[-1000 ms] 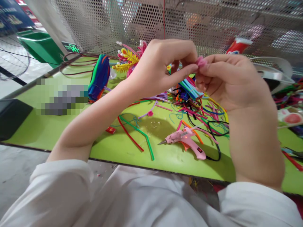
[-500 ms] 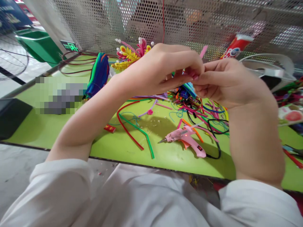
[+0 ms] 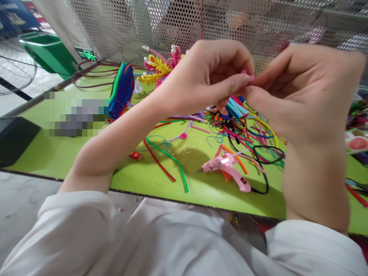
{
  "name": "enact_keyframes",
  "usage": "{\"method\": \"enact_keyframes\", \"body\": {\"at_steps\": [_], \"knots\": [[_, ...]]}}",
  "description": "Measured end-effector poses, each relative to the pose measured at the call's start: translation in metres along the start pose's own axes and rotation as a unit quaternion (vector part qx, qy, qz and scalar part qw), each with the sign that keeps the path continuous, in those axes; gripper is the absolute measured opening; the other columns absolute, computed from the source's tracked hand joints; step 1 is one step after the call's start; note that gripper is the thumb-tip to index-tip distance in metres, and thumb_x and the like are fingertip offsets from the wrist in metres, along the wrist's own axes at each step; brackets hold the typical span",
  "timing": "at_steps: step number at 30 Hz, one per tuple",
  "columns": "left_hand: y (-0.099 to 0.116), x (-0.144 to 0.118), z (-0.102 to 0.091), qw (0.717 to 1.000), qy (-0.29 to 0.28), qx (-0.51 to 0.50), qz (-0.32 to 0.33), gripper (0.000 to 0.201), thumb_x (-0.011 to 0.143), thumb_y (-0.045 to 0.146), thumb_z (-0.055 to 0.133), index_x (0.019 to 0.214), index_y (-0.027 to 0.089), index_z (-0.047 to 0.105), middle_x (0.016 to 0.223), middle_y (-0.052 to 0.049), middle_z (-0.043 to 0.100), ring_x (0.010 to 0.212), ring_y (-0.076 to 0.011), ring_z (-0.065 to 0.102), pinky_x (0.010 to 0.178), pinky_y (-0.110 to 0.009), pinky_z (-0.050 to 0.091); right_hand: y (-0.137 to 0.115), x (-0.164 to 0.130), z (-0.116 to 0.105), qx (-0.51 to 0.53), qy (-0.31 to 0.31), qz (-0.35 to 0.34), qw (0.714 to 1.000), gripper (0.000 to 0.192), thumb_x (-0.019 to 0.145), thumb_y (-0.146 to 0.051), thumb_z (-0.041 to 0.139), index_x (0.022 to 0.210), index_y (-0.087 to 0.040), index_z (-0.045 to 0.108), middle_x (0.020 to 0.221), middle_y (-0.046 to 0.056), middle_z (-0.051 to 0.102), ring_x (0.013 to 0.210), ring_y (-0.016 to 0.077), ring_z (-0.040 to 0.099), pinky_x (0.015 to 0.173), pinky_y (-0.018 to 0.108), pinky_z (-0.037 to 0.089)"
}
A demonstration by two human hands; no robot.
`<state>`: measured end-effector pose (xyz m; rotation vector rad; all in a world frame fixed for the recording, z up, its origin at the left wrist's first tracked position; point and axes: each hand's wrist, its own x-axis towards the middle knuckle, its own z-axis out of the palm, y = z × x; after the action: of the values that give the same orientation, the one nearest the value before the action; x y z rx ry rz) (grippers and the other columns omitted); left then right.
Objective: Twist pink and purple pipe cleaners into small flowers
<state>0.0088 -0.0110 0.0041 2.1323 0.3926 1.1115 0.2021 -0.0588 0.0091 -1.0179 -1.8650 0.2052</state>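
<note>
Green surface point(image 3: 51, 153) fills the frame, mesh panel point(image 3: 129, 23) along 12 o'clock. Right hand point(image 3: 304, 92) at 2 o'clock and left hand point(image 3: 207, 80) at 12 meet fingertip to fingertip above the surface; both pinched, what they grip is hidden, cannot tell. Pipe-cleaner pile point(image 3: 244, 130) directly under the hands. Pink glue gun point(image 3: 227, 170) at 5 o'clock of the pile, lying flat. Yellow-pink flower piece point(image 3: 159, 67) at 11 o'clock.

pink glue gun point(image 3: 227, 171) on green table point(image 3: 57, 153); yellow-pink flower point(image 3: 158, 67) near mesh screen point(image 3: 129, 23).
</note>
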Motion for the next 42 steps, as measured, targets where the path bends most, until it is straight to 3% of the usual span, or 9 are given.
{"method": "enact_keyframes", "body": {"at_steps": [6, 10, 16, 20, 24, 28, 36, 39, 42], "knots": [[0.003, -0.001, -0.005, 0.999, -0.018, 0.007, -0.030, 0.014, 0.094, 0.025, 0.067, 0.098, 0.011, 0.069, 0.077, 0.001, 0.066, 0.062, -0.0040, 0.064, 0.059, -0.017, 0.051, 0.003, -0.001, -0.009, -0.175, -0.019, -0.129, 0.976, 0.012, 0.093, -0.024, 0.068, 0.082, -0.024, 0.064, 0.076, -0.003, 0.066, 0.070, 0.0091, 0.058, 0.069, 0.029, 0.045], [0.004, 0.000, -0.006, 0.998, -0.016, -0.021, -0.055, 0.015, 0.093, 0.025, 0.068, 0.099, 0.011, 0.071, 0.083, -0.002, 0.072, 0.064, -0.0068, 0.068, 0.058, -0.018, 0.055, 0.013, 0.003, -0.005, -0.311, -0.019, -0.151, 0.938, 0.022, 0.094, -0.033, 0.063, 0.075, -0.026, 0.058, 0.076, 0.000, 0.059, 0.078, 0.0144, 0.057, 0.079, 0.032, 0.048], [-0.004, 0.004, -0.005, 0.989, -0.023, -0.080, -0.123, 0.018, 0.087, 0.029, 0.078, 0.090, 0.012, 0.075, 0.074, -0.001, 0.073, 0.057, -0.0029, 0.059, 0.054, -0.014, 0.052, 0.044, 0.003, 0.004, -0.352, -0.061, -0.198, 0.913, 0.040, 0.094, -0.047, 0.068, 0.065, -0.026, 0.052, 0.076, 0.002, 0.056, 0.080, 0.0179, 0.055, 0.088, 0.038, 0.052], [-0.013, 0.006, -0.007, 0.981, -0.027, -0.122, -0.151, 0.021, 0.078, 0.032, 0.086, 0.085, 0.015, 0.075, 0.078, -0.004, 0.073, 0.059, -0.0047, 0.056, 0.054, -0.019, 0.053, 0.054, 0.003, 0.010, -0.289, -0.050, -0.172, 0.941, 0.034, 0.095, -0.046, 0.069, 0.070, -0.026, 0.060, 0.082, 0.002, 0.062, 0.087, 0.0175, 0.060, 0.096, 0.038, 0.052], [-0.015, 0.006, -0.011, 0.990, 0.014, -0.072, -0.122, 0.016, 0.087, 0.028, 0.075, 0.093, 0.014, 0.076, 0.078, -0.003, 0.069, 0.060, -0.0073, 0.062, 0.055, -0.023, 0.058, 0.046, 0.004, 0.009, -0.227, -0.016, -0.162, 0.960, 0.018, 0.101, -0.036, 0.058, 0.088, -0.029, 0.068, 0.086, 0.002, 0.066, 0.086, 0.0175, 0.064, 0.091, 0.036, 0.053], [-0.013, 0.005, -0.014, 0.995, 0.007, -0.062, -0.074, 0.029, 0.086, 0.033, 0.077, 0.106, 0.014, 0.068, 0.079, 0.000, 0.067, 0.059, -0.0089, 0.062, 0.053, -0.024, 0.056, 0.033, 0.006, 0.007, -0.019, 0.022, -0.025, 0.999, 0.012, 0.100, -0.036, 0.064, 0.091, -0.030, 0.069, 0.084, 0.001, 0.067, 0.069, 0.0151, 0.062, 0.069, 0.032, 0.051], [-0.010, 0.003, -0.007, 0.999, 0.010, 0.047, -0.018, 0.015, 0.089, 0.021, 0.068, 0.098, 0.016, 0.057, 0.081, 0.003, 0.057, 0.068, -0.0013, 0.051, 0.061, -0.018, 0.038, 0.028, 0.013, 0.019, 0.200, -0.041, 0.075, 0.976, 0.018, 0.087, -0.030, 0.084, 0.078, -0.021, 0.070, 0.066, -0.003, 0.064, 0.055, 0.0069, 0.057, 0.055, 0.023, 0.045], [-0.011, 0.002, -0.005, 0.991, -0.020, 0.124, 0.035, 0.016, 0.094, 0.017, 0.052, 0.107, 0.009, 0.057, 0.091, 0.004, 0.052, 0.077, 0.0025, 0.045, 0.072, -0.016, 0.037, 0.028, 0.014, 0.022, 0.222, -0.034, 0.095, 0.970, 0.023, 0.083, -0.024, 0.086, 0.070, -0.019, 0.068, 0.058, -0.006, 0.062, 0.050, 0.0048, 0.055, 0.049, 0.019, 0.041], [-0.011, 0.001, -0.004, 0.984, -0.043, 0.171, 0.031, 0.027, 0.095, 0.014, 0.042, 0.116, 0.003, 0.054, 0.095, 0.004, 0.050, 0.081, 0.0040, 0.042, 0.077, -0.017, 0.037, 0.026, 0.014, 0.023, 0.205, 0.000, 0.088, 0.975, 0.021, 0.077, -0.010, 0.086, 0.068, -0.016, 0.067, 0.058, -0.008, 0.063, 0.049, 0.0021, 0.054, 0.047, 0.015, 0.039]]}}
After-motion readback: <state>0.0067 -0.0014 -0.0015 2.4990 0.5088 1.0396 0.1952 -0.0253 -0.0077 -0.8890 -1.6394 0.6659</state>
